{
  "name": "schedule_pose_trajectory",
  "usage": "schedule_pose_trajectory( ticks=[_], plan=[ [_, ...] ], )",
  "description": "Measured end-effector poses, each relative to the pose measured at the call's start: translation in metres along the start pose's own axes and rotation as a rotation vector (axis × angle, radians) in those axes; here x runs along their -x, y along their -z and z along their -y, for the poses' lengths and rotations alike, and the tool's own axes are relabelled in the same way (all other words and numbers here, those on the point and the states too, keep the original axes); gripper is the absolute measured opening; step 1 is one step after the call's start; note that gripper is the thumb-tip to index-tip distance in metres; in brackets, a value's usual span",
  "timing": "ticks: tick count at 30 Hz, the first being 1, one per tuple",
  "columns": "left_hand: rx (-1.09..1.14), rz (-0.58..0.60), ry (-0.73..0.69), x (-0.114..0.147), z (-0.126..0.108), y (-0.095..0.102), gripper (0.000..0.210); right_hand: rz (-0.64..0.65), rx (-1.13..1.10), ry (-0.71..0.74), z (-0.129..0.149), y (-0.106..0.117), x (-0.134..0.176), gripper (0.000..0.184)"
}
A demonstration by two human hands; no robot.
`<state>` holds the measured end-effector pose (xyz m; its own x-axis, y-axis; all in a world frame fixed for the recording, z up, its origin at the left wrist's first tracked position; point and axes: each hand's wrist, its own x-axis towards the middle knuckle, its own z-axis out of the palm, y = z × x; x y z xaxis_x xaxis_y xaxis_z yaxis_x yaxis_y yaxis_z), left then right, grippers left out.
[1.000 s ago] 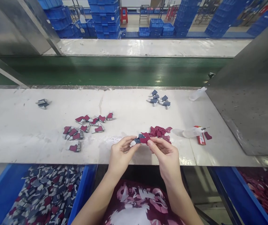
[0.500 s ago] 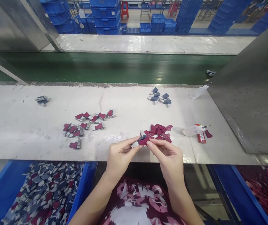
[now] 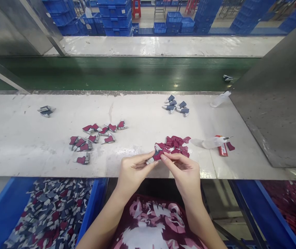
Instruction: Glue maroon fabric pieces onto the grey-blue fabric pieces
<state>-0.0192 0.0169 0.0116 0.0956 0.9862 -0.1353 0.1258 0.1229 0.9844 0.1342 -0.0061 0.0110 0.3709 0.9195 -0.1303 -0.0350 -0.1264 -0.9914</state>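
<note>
Over the table's front edge, my left hand is closed in a pinch on a small grey-and-navy plastic part. A maroon piece lies against the part's face, and my right hand pinches it there with thumb and forefinger. Just behind my fingers is a loose heap of flat maroon pieces. To the left lie several grey parts with maroon faces. Farther back sits a small group of grey-and-navy parts, and another pair of grey-and-navy parts is at far left.
Right of the heap, a clear squeeze bottle rests on a red packet; another bottle lies behind. A green belt runs beyond the table, between metal panels. Blue bins of parts flank me below.
The part on the green belt has shifted left. My hands keep their pinch on the plastic part and maroon piece, with only a slight shift of the right fingers. The view has tilted slightly.
</note>
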Motion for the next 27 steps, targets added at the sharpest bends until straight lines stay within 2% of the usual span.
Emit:
schedule_pose_trajectory(
  ticks=[3,9,17,27],
  plan=[
    [0.066,-0.005,0.086,0.000,-0.003,-0.002,0.046,-0.008,0.039,0.078,-0.001,-0.002,0.001,0.012],
    [0.197,-0.026,0.079,0.000,-0.008,-0.005,0.028,-0.029,0.092,0.208,-0.001,-0.003,0.007,0.007],
    [0.229,-0.049,0.099,0.000,-0.015,-0.006,0.028,-0.057,0.105,0.184,0.004,-0.002,0.009,0.010],
    [0.189,-0.057,0.099,0.001,-0.018,-0.007,0.024,-0.080,0.174,0.274,0.002,-0.002,0.012,0.008]
  ],
)
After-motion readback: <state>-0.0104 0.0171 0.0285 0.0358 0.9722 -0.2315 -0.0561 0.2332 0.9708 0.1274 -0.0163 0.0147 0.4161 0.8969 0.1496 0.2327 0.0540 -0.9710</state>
